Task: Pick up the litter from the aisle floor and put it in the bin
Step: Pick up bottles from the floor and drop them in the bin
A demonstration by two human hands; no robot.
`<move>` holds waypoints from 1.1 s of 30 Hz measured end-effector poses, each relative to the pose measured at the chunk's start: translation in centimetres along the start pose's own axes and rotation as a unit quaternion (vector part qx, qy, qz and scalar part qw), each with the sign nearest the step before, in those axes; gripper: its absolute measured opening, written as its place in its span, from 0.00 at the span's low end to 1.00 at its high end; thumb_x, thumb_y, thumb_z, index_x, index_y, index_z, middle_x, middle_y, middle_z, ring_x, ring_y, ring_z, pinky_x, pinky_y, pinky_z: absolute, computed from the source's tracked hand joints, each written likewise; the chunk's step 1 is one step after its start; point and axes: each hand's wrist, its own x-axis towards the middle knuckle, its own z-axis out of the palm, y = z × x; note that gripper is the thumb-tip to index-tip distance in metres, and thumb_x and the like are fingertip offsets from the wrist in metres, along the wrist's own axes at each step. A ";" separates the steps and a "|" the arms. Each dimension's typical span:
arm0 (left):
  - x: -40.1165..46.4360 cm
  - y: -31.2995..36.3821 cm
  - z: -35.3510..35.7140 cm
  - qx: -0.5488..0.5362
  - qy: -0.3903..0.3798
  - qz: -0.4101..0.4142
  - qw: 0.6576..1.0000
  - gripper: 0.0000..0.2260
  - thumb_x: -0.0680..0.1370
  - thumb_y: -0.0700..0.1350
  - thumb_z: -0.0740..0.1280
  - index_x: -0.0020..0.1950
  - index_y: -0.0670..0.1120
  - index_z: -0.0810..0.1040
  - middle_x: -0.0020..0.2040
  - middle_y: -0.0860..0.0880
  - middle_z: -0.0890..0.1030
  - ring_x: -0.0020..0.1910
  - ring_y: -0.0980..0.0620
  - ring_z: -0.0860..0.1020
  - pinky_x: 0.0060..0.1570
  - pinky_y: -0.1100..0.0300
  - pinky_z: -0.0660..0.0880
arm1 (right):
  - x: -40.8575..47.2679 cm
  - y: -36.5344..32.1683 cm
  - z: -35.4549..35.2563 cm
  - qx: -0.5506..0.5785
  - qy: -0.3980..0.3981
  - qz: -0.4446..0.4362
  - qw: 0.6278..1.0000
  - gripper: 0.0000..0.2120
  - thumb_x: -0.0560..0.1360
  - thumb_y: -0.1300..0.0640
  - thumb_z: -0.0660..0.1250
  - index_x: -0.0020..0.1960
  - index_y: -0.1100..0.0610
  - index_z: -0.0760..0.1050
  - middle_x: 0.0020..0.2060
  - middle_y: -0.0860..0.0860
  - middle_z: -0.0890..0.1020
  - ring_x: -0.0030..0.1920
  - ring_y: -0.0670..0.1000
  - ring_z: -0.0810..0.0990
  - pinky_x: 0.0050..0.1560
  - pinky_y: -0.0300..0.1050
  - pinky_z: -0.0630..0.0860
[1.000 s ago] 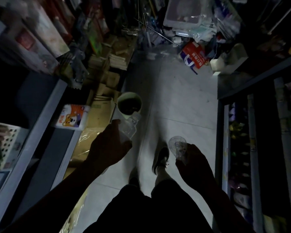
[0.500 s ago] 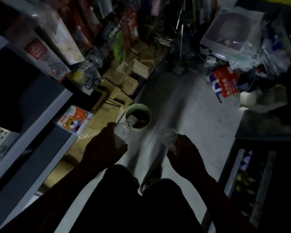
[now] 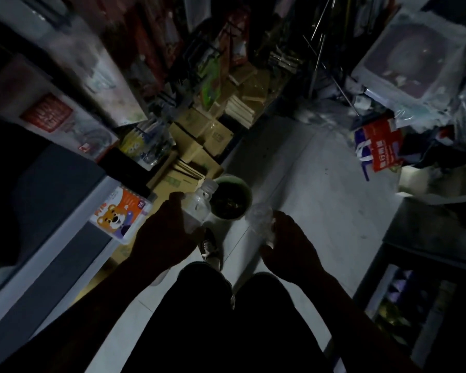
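Now the left hand (image 3: 163, 235) curls its grip round a clear plastic bottle (image 3: 198, 204), whose white-capped neck tilts over the near rim of the round pale-green bin (image 3: 246, 193) on the grey tiled aisle floor (image 3: 307, 189). Just right of it, the right hand (image 3: 288, 246) pinches a crumpled clear plastic cup (image 3: 261, 222) beside the bin's rim.

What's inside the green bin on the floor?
The bin holds a dark heap of rubbish with a few pale scraps; it's too dim to tell what they are. The bottle in the left hand covers its near left edge.
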 end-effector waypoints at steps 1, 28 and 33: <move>1.1 0.1 -0.2 0.001 -0.008 0.004 1.000 0.38 0.72 0.63 0.72 0.75 0.53 0.59 0.50 0.56 0.71 0.36 0.64 0.65 0.32 0.69 0.59 | 1.0 -0.1 -0.1 -0.011 -0.015 0.013 1.000 0.39 0.71 0.48 0.71 0.76 0.52 0.55 0.64 0.49 0.70 0.62 0.51 0.73 0.58 0.52 0.77; 27.1 -5.6 34.9 -0.252 -0.082 -0.346 0.900 0.32 0.71 0.56 0.77 0.68 0.55 0.64 0.60 0.42 0.79 0.52 0.44 0.79 0.47 0.52 0.77 | 34.6 17.8 21.7 0.427 -0.272 0.393 0.768 0.10 0.67 0.52 0.79 0.43 0.54 0.81 0.29 0.48 0.84 0.26 0.45 0.82 0.24 0.37 0.74; 31.0 -8.7 41.2 -0.233 -0.078 -0.351 0.904 0.34 0.72 0.63 0.74 0.73 0.56 0.64 0.64 0.45 0.78 0.58 0.44 0.78 0.58 0.45 0.77 | 40.7 20.5 28.2 0.464 -0.211 0.405 0.759 0.07 0.71 0.59 0.74 0.47 0.57 0.79 0.31 0.49 0.83 0.25 0.44 0.80 0.24 0.36 0.73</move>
